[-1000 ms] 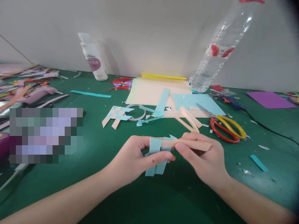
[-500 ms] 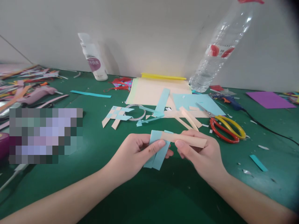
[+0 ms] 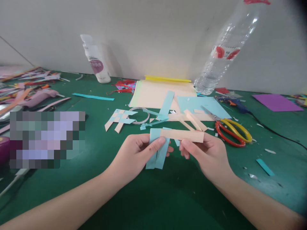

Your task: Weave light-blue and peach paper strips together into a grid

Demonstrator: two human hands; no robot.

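Note:
My left hand (image 3: 141, 148) pinches light blue paper strips (image 3: 162, 156) where a peach paper strip (image 3: 182, 134) crosses them near their upper end. The blue strips hang down side by side below the thumb. My right hand (image 3: 206, 150) grips the peach strip toward its right end, thumb in front and fingers partly hidden behind. Beyond my left hand lies a woven piece of blue and peach strips (image 3: 121, 115), next to a roll of tape (image 3: 139, 115). Scissors (image 3: 230, 132) with red and yellow handles lie past my right hand.
Peach sheets (image 3: 153, 92), a blue sheet (image 3: 203, 103) and loose strips lie ahead. A white bottle (image 3: 97, 60) and a clear bottle (image 3: 223, 52) stand by the wall. A blue glue gun (image 3: 236, 103) with its cord lies right; a blurred-out object (image 3: 48, 137) is at left.
Both hands have shifted slightly up and left with the strips. The peach strip has turned nearly level, its flat face more toward me.

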